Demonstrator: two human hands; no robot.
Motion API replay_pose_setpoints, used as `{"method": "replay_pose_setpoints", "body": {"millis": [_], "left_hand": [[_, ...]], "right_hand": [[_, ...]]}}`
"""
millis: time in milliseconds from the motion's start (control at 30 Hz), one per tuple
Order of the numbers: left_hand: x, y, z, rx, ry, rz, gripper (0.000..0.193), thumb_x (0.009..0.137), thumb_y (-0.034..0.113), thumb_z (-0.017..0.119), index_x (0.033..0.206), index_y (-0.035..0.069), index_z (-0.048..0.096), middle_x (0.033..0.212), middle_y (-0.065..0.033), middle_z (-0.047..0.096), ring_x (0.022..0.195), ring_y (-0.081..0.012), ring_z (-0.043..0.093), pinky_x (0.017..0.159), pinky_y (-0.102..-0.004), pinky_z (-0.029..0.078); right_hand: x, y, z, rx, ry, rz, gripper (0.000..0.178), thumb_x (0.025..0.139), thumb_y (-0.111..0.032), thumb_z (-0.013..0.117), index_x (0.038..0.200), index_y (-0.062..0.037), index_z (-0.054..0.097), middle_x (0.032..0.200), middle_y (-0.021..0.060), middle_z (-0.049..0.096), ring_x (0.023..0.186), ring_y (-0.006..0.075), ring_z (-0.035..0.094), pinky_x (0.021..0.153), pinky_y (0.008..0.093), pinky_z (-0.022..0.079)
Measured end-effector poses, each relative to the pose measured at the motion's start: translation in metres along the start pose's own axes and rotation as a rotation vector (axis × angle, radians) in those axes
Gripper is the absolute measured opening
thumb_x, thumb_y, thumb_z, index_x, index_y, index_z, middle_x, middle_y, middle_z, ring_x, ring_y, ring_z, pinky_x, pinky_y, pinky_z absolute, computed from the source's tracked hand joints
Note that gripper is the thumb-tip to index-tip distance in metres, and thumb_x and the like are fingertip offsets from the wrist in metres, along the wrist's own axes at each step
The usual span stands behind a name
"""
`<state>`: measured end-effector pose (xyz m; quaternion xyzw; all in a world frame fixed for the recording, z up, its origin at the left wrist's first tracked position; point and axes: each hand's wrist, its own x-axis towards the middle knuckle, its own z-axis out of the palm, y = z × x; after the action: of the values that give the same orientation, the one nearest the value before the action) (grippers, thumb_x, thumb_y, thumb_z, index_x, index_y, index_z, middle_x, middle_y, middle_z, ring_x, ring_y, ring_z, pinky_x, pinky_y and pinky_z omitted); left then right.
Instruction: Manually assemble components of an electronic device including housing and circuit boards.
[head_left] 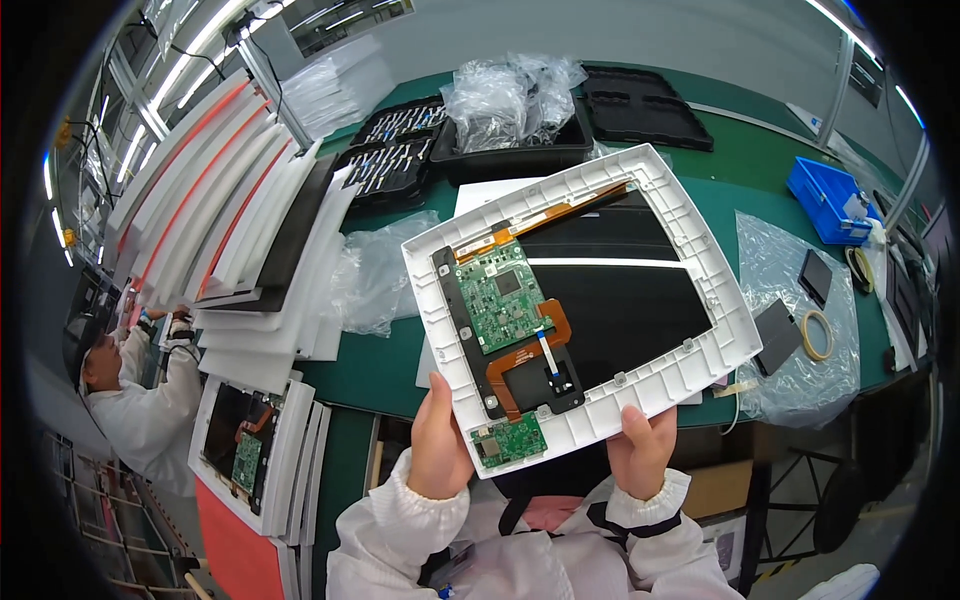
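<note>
The left hand (pixel 437 455) sets its thumb against the lower left edge of the white frame (pixel 655 390); the right hand (pixel 643 455) lays its thumb over the lower rim. The other fingers are mostly behind, so whether they are spread or pressed together I cannot tell. The frame is tilted between both hands, above the green table (pixel 715 195). Inside the frame are a green circuit board (pixel 500 300), an orange ribbon cable (pixel 497 375) and a dark panel (pixel 640 325). Left of the frame lean white sheets (pixel 210 200); lower left, similar frames (pixel 288 450) stand stacked. Right of it are a tape roll (pixel 805 335) and a blue bin (pixel 815 200). Beyond it, clear plastic bags (pixel 510 100) fill a black case (pixel 500 162). Far left of it is a co-worker (pixel 150 410).
</note>
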<state>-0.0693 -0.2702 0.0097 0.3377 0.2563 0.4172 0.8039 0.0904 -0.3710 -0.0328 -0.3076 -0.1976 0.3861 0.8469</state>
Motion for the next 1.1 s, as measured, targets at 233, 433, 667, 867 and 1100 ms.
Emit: {"method": "replay_pose_setpoints", "body": {"millis": [233, 433, 667, 867, 1100], "left_hand": [[0.007, -0.006, -0.007, 0.063, 0.135, 0.054, 0.048, 0.097, 0.037, 0.029, 0.123, -0.001, 0.039, 0.115, -0.0126, 0.054, 0.099, -0.0232, 0.058, 0.085, -0.0352, 0.048], [0.005, -0.007, -0.013, 0.115, 0.184, 0.115, 0.049, 0.096, 0.039, 0.032, 0.121, -0.001, 0.042, 0.111, -0.0119, 0.056, 0.095, -0.0207, 0.059, 0.081, -0.0322, 0.049], [-0.011, -0.009, -0.024, 0.116, 0.179, 0.131, 0.052, 0.095, 0.041, 0.033, 0.129, 0.002, 0.034, 0.121, -0.015, 0.049, 0.107, -0.0232, 0.052, 0.089, -0.0365, 0.044], [-0.015, 0.029, -0.064, -0.08, 0.104, 0.242, 0.069, 0.09, 0.051, 0.037, 0.136, 0.002, 0.019, 0.127, -0.0233, 0.042, 0.115, -0.0332, 0.046, 0.095, -0.0469, 0.038], [-0.015, 0.031, -0.088, 0.17, 0.088, -0.138, 0.054, 0.096, 0.042, 0.027, 0.118, -0.004, 0.043, 0.109, -0.014, 0.057, 0.097, -0.0203, 0.056, 0.087, -0.0331, 0.043]], "right_hand": [[-0.015, 0.01, -0.008, -0.026, -0.002, 0.113, 0.053, 0.08, -0.006, 0.06, 0.125, -0.0031, 0.031, 0.109, 0.009, 0.051, 0.096, 0.0174, 0.053, 0.082, 0.0303, 0.044], [-0.022, 0.009, -0.012, -0.091, 0.001, 0.174, 0.049, 0.081, -0.012, 0.064, 0.121, -0.0031, 0.037, 0.102, 0.0058, 0.054, 0.084, 0.0123, 0.053, 0.067, 0.0242, 0.042], [-0.013, -0.005, -0.012, -0.181, -0.028, 0.191, 0.047, 0.079, -0.012, 0.067, 0.116, 0.0009, 0.04, 0.098, 0.0073, 0.056, 0.081, 0.014, 0.054, 0.067, 0.0255, 0.043], [0.022, -0.048, -0.028, -0.296, -0.181, 0.355, 0.059, 0.073, -0.013, 0.071, 0.118, 0.004, 0.038, 0.108, 0.0135, 0.056, 0.097, 0.0214, 0.057, 0.085, 0.0336, 0.046], [0.063, -0.071, -0.027, -0.469, -0.323, 0.495, 0.073, 0.075, -0.02, 0.067, 0.132, 0.0045, 0.027, 0.116, 0.0109, 0.052, 0.105, 0.0168, 0.052, 0.089, 0.0284, 0.041]]}}
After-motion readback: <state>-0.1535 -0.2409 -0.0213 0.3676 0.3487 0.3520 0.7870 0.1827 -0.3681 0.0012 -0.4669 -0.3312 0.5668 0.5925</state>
